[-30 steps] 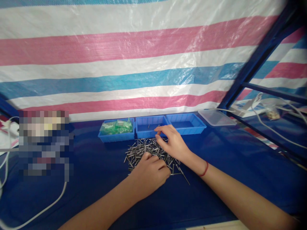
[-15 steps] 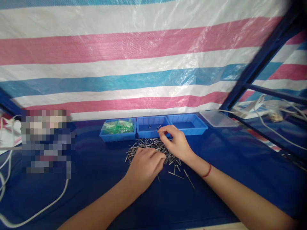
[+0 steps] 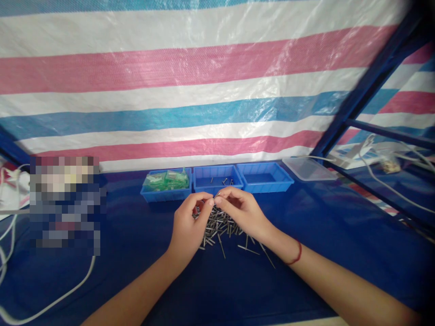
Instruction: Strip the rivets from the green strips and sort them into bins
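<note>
Above a pile of metal blind rivets [image 3: 220,225], my left hand [image 3: 190,222] and my right hand [image 3: 243,210] meet at the fingertips. Both are closed in a pinch on a small rivet that mostly hides between the fingers; only a dark metallic bit shows. Just behind the hands stands the middle blue bin [image 3: 200,183], with a few rivets lying on its floor. Several loose rivets lie at the near right edge of the pile, below my right hand.
Left of the middle bin, another blue bin [image 3: 163,195] holds green plastic packets [image 3: 168,179]. A third blue bin [image 3: 268,184] stands on the right, beside a clear plastic lid [image 3: 309,168]. White cable [image 3: 64,303] curves over the blue table at left. A striped tarp [image 3: 204,72] hangs behind.
My left hand has risen from the pile to meet my right hand. My right hand has drawn back from the middle bin's edge, and more rivets show inside that bin.
</note>
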Demonstrator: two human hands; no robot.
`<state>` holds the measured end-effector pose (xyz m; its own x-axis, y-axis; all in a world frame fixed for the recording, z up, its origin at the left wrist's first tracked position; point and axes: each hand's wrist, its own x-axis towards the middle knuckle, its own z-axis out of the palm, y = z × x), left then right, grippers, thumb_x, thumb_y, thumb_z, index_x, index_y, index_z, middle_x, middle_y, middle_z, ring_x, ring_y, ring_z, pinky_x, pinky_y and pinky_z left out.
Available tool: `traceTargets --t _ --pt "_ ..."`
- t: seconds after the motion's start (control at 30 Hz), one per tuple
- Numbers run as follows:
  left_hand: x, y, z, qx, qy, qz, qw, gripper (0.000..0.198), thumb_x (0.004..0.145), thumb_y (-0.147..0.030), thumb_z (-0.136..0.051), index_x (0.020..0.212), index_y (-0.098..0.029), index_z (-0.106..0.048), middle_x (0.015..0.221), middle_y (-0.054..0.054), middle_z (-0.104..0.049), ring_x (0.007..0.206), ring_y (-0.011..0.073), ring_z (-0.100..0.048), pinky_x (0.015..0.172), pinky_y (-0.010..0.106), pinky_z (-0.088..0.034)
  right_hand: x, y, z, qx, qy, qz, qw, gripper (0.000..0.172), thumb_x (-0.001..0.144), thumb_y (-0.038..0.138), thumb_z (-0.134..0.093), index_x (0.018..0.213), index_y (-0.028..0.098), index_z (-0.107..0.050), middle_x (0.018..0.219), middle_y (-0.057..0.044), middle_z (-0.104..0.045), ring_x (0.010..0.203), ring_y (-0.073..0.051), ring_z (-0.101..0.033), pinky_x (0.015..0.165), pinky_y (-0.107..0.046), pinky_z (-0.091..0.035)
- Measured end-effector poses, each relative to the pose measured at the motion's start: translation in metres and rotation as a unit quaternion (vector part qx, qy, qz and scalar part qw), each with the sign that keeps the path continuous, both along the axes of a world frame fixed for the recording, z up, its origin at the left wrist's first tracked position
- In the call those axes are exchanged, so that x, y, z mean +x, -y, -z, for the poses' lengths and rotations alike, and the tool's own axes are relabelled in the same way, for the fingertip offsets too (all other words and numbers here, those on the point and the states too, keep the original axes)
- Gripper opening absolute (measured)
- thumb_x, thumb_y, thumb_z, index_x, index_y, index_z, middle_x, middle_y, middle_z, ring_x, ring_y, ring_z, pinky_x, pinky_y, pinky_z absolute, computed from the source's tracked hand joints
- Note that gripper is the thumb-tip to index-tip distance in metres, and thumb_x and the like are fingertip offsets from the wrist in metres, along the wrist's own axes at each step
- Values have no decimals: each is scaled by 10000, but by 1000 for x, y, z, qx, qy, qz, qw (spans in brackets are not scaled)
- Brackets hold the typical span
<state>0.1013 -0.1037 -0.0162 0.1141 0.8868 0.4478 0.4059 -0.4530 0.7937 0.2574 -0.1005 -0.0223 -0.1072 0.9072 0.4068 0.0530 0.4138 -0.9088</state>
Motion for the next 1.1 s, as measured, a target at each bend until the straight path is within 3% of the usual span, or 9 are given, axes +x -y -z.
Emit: traceTargets --t 0.17,0.4,0.77,0.93,1.03,1.1 --pt "2 -1 4 -12 -18 25 999 135 878 -303 -552 941 -215 -632 851 -3 -672 745 136 -600 691 235 -431 1 3 -5 -18 -20 -5 1000 201 848 371 -585 751 196 -570 663 21 -530 606 -113 -482 578 -255 -414" --pt "0 -5 3 -23 -78 57 995 151 870 -308 -544 919 -203 -642 798 -9 -658 695 131 -569 654 235 -414 3 3 -6 4 6 4 1000 136 850 320 -582 804 199 -626 786 -23 -627 744 -157 -573 664 -296 -466" --pt "-5 -8 -5 8 -66 36 997 102 853 -280 -545 836 -193 -596 761 -18 -621 700 124 -553 682 239 -425 6 1 -5 64 117 37 990 186 874 331 -545 858 200 -676 792 -41 -662 707 -165 -585 615 -296 -459" --pt "-4 -7 -5 14 -58 29 998 150 865 -290 -543 975 -192 -572 808 -11 -622 724 124 -567 686 243 -429 13 -6 -7 160 212 63 962 242 927 318 -468 813 201 -646 757 -35 -654 705 -166 -574 686 -318 -445" --pt "-4 -7 -2 12 -72 44 996 222 884 -278 -526 1085 -186 -541 845 0 -627 732 122 -570 684 243 -429 22 -22 -3 206 288 169 920 251 942 307 -445 863 191 -654 830 -58 -670 797 -198 -574 778 -367 -411" --pt "-3 -6 -1 22 -121 84 989 168 891 -255 -515 1034 -192 -577 853 3 -632 745 123 -572 703 250 -423 29 -33 2 211 334 238 887 259 943 322 -445 924 183 -663 880 -75 -671 852 -225 -564 789 -384 -391"
